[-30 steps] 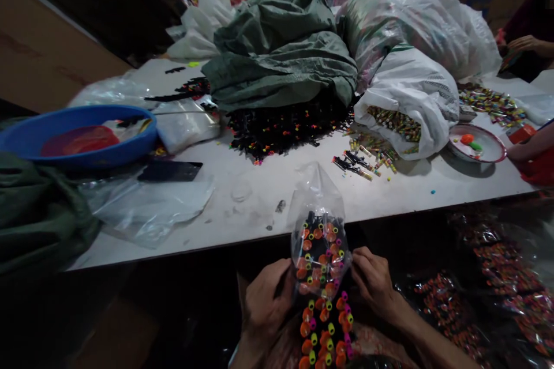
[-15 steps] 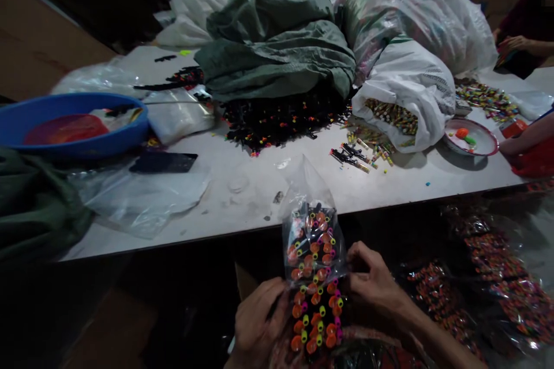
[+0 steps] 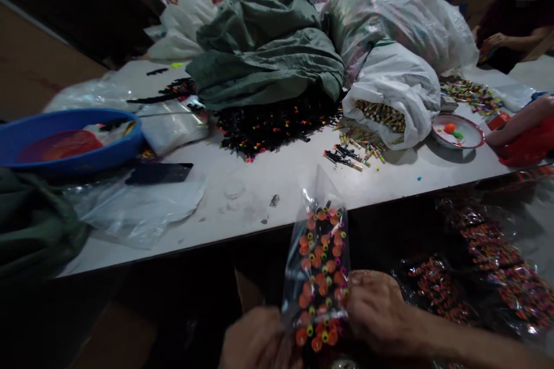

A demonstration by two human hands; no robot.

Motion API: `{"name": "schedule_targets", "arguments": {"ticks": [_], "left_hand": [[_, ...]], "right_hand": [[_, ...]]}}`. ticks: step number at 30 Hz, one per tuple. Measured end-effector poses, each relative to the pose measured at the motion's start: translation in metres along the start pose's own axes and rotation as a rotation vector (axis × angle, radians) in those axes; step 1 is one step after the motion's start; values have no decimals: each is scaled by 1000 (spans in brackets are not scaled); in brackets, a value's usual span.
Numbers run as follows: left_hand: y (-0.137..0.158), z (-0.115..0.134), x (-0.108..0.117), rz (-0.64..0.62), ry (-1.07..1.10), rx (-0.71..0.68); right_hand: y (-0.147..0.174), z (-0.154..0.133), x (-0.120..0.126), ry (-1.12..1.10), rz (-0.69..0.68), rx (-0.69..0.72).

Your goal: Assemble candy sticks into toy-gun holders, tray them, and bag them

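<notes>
A clear plastic bag [image 3: 293, 277] stands upright in front of me at the table's near edge. It surrounds a block of small black pieces with orange discs [image 3: 321, 282] and yellow and pink tips; the bottom rows stick out below its mouth. My left hand [image 3: 253, 339], blurred, is closed on the bag's lower left edge. On the other side my right hand [image 3: 374, 307] is closed in a fist at the bag's lower right edge. Its fingertips are hidden.
On the white table [image 3: 242, 207] lie a blue basin [image 3: 130, 141], a dark green sack [image 3: 268, 69], a black heap [image 3: 277, 127], a white bag of sticks [image 3: 402, 81] and a bowl [image 3: 459, 137]. Filled bags [image 3: 493, 253] lie lower right. Another person's hand [image 3: 493, 43] shows far right.
The bag has slid down over more of the block, covering most of its rows. Both hands have moved lower, and my right hand has closed from a looser pinch.
</notes>
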State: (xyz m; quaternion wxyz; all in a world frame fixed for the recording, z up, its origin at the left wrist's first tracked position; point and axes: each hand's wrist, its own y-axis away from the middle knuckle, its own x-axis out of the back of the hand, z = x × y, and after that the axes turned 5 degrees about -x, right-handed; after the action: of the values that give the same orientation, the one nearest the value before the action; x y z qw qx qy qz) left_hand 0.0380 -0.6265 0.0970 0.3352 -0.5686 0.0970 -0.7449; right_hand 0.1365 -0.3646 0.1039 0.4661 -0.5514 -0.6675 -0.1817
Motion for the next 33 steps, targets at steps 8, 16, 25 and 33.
{"name": "schedule_targets", "arguments": {"ticks": [8, 16, 25, 33], "left_hand": [[-218, -70, 65, 367, -129, 302], [-247, -87, 69, 318, -253, 182], [-145, -67, -69, 368, -251, -93], [-203, -95, -117, 350, -111, -74]], "right_hand": [[-206, 57, 134, 274, 434, -286], [-227, 87, 146, 370, 544, -264], [-70, 126, 32, 310, 479, -233], [-23, 244, 108, 383, 324, -955]]}}
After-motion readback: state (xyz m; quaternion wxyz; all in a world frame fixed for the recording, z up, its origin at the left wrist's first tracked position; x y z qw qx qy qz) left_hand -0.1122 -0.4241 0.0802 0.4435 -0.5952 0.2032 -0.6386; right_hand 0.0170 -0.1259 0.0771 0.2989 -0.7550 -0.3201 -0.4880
